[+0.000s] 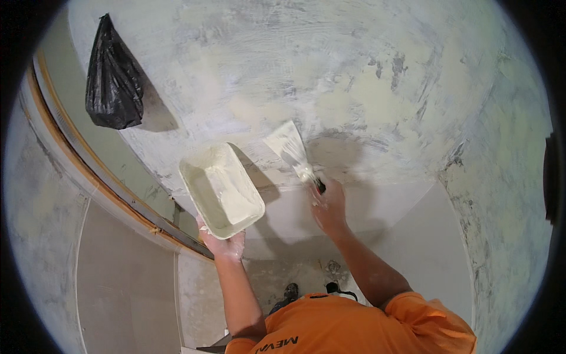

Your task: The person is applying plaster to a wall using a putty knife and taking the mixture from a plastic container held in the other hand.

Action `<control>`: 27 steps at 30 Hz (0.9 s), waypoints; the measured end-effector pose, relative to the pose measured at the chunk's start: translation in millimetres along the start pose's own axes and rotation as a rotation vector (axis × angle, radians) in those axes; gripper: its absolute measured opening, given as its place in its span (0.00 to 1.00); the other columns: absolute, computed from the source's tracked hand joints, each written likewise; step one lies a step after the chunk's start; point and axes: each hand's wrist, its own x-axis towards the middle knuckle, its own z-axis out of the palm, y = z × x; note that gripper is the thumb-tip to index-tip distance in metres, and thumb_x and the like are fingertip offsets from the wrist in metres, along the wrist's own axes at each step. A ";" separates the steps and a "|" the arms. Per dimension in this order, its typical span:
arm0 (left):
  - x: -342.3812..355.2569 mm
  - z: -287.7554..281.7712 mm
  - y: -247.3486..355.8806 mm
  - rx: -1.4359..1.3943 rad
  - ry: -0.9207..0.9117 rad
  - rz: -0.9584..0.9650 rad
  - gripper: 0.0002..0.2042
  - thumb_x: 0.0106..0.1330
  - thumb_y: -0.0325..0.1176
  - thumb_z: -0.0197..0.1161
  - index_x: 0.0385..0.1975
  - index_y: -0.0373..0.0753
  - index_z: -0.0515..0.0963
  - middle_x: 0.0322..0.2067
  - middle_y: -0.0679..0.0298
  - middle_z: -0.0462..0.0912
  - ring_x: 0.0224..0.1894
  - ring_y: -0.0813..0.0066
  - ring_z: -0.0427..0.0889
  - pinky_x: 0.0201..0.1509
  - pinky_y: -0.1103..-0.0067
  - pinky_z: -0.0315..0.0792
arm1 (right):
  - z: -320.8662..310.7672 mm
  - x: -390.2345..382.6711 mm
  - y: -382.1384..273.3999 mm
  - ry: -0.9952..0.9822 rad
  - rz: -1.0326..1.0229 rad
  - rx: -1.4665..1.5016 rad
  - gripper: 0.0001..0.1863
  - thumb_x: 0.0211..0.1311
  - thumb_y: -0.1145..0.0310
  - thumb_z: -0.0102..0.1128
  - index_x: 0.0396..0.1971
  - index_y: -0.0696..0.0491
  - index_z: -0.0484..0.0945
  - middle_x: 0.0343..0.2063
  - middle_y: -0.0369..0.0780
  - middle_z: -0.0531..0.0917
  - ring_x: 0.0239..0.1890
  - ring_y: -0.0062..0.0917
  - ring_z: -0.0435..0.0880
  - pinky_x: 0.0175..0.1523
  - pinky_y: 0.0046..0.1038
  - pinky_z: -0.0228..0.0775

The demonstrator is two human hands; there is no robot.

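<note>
My left hand grips the near end of a rectangular off-white tub, partly hidden beneath it. Pale filler paste coats the tub's inside and rim, and the tub is tilted. White smears cover that hand. In my right hand, the fingers are wrapped round the dark handle of a putty knife. Its wide blade, smeared with paste, points up and left in front of the patchy plastered wall. Whether the blade touches the wall, I cannot tell.
A black plastic bag hangs at the upper left, beside a door or window frame with a brown edge. Smooth grey-beige panels cover the lower walls. A wall corner stands at right. My dark shoe shows below.
</note>
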 end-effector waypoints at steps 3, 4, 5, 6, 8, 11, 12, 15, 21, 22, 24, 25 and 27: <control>0.9 -4.2 -3.5 0.007 -0.011 0.062 0.24 0.75 0.49 0.46 0.64 0.42 0.69 0.59 0.61 0.76 0.59 0.59 0.79 0.58 0.58 0.79 | 32.5 29.9 6.2 0.226 -0.557 -0.025 0.17 0.65 0.59 0.62 0.30 0.62 0.78 0.19 0.51 0.75 0.24 0.44 0.76 0.33 0.41 0.66; 3.3 -12.3 -5.8 0.010 -0.035 0.099 0.24 0.75 0.49 0.46 0.64 0.42 0.69 0.60 0.61 0.76 0.59 0.59 0.79 0.58 0.58 0.79 | 29.9 39.2 -18.6 -0.021 -0.334 0.084 0.18 0.64 0.59 0.63 0.29 0.62 0.79 0.20 0.51 0.76 0.25 0.45 0.77 0.34 0.42 0.67; 3.2 -16.4 -8.4 0.017 -0.024 0.106 0.24 0.75 0.49 0.46 0.64 0.42 0.69 0.60 0.61 0.76 0.59 0.59 0.79 0.58 0.58 0.79 | 25.9 46.7 -43.2 -0.263 -0.107 0.187 0.18 0.64 0.59 0.63 0.29 0.62 0.79 0.20 0.52 0.77 0.26 0.46 0.78 0.35 0.42 0.68; 3.5 -17.1 -11.7 0.002 -0.006 0.134 0.24 0.75 0.49 0.46 0.64 0.43 0.69 0.60 0.61 0.76 0.59 0.59 0.79 0.58 0.58 0.79 | 39.8 53.3 -40.9 -0.262 -0.101 0.194 0.18 0.64 0.59 0.63 0.29 0.62 0.79 0.20 0.52 0.77 0.26 0.46 0.78 0.35 0.42 0.68; 5.3 -19.7 -8.6 -0.008 0.005 0.157 0.24 0.75 0.49 0.47 0.64 0.43 0.69 0.60 0.61 0.76 0.59 0.59 0.79 0.58 0.57 0.79 | 69.9 58.2 -33.0 -0.254 -0.005 0.355 0.19 0.61 0.58 0.65 0.26 0.63 0.79 0.21 0.53 0.79 0.27 0.47 0.80 0.35 0.43 0.69; 5.0 -42.2 48.0 0.034 -0.040 0.249 0.24 0.75 0.48 0.47 0.65 0.44 0.69 0.60 0.61 0.75 0.59 0.59 0.79 0.57 0.56 0.79 | 118.3 34.0 -36.6 -0.090 0.005 0.087 0.21 0.61 0.57 0.65 0.25 0.64 0.80 0.19 0.54 0.79 0.27 0.50 0.80 0.36 0.44 0.69; 5.7 -46.6 65.3 0.033 -0.018 0.270 0.23 0.75 0.48 0.48 0.64 0.43 0.69 0.60 0.61 0.76 0.59 0.59 0.79 0.57 0.56 0.79 | 135.4 22.4 -30.7 -0.059 0.052 0.192 0.21 0.60 0.57 0.66 0.26 0.64 0.81 0.19 0.54 0.79 0.26 0.47 0.80 0.36 0.44 0.69; 2.0 -70.2 138.3 -0.041 0.002 0.243 0.23 0.76 0.47 0.47 0.64 0.42 0.69 0.59 0.61 0.76 0.59 0.60 0.79 0.58 0.58 0.79 | 185.4 -28.3 -3.7 0.028 0.133 0.114 0.18 0.62 0.60 0.66 0.30 0.64 0.81 0.19 0.48 0.79 0.24 0.36 0.79 0.33 0.40 0.69; -17.7 -126.2 244.9 -0.032 -0.021 0.140 0.24 0.78 0.51 0.44 0.63 0.41 0.69 0.59 0.62 0.77 0.60 0.63 0.78 0.63 0.63 0.75 | 199.7 -160.7 -60.7 -0.180 0.308 0.253 0.14 0.71 0.63 0.59 0.32 0.59 0.78 0.24 0.38 0.77 0.26 0.19 0.73 0.31 0.28 0.66; -17.2 -133.8 249.1 -0.059 -0.023 0.143 0.24 0.78 0.51 0.45 0.63 0.40 0.69 0.59 0.60 0.77 0.58 0.61 0.79 0.60 0.61 0.78 | 200.8 -163.3 -67.4 -0.176 0.350 0.436 0.11 0.71 0.64 0.60 0.38 0.58 0.78 0.29 0.36 0.78 0.30 0.18 0.74 0.32 0.25 0.65; -17.3 -140.6 254.2 -0.085 -0.032 0.141 0.24 0.78 0.51 0.46 0.63 0.40 0.69 0.59 0.59 0.77 0.57 0.59 0.80 0.57 0.60 0.80 | 201.7 -164.1 -85.8 -0.164 0.390 0.619 0.11 0.70 0.65 0.61 0.43 0.57 0.77 0.34 0.33 0.78 0.34 0.16 0.74 0.33 0.22 0.64; -19.6 -145.0 261.1 -0.094 -0.035 0.132 0.25 0.78 0.52 0.45 0.64 0.40 0.69 0.59 0.58 0.76 0.57 0.58 0.80 0.58 0.59 0.80 | 205.4 -160.9 -106.6 -0.200 0.276 0.742 0.10 0.70 0.66 0.59 0.42 0.58 0.77 0.32 0.33 0.77 0.31 0.16 0.72 0.33 0.22 0.65; -21.8 -153.2 269.0 -0.102 -0.041 0.127 0.25 0.78 0.52 0.45 0.64 0.40 0.69 0.60 0.58 0.76 0.58 0.57 0.80 0.58 0.59 0.80 | 206.1 -154.1 -151.1 -0.237 0.156 0.865 0.10 0.71 0.66 0.58 0.42 0.58 0.76 0.31 0.33 0.77 0.28 0.16 0.71 0.34 0.22 0.66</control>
